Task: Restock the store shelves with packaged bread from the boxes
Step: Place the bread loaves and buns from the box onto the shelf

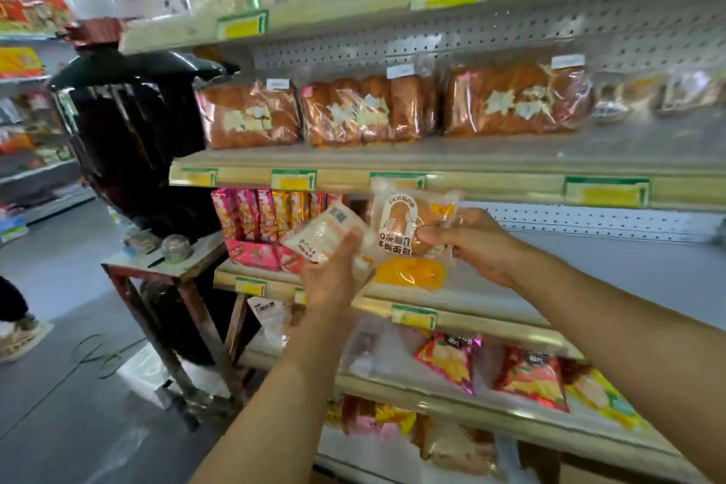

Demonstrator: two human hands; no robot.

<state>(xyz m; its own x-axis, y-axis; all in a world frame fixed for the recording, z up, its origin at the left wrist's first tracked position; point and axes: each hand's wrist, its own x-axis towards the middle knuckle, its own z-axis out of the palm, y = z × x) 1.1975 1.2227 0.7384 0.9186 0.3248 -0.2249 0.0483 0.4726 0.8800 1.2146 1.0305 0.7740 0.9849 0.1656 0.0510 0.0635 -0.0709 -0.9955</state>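
My left hand (338, 271) grips a pale, white-wrapped bread packet (326, 230) in front of the third shelf. My right hand (471, 244) pinches a clear packet holding a round brown bun (412, 220) with dark printed lettering, held upright just below the second shelf's edge. Beneath that bun, a yellow-orange packet (410, 273) lies on the third shelf (589, 275), which is mostly bare to the right. Three large bagged brown loaves (369, 110) stand on the second shelf.
Pink and orange snack boxes (259, 228) fill the third shelf's left end. Chip bags (526, 377) lie on the shelf below. A wooden stool (165, 267) and a black bag-covered stand (137, 137) sit at the shelf's left. A person's foot (19, 338) is on the aisle floor.
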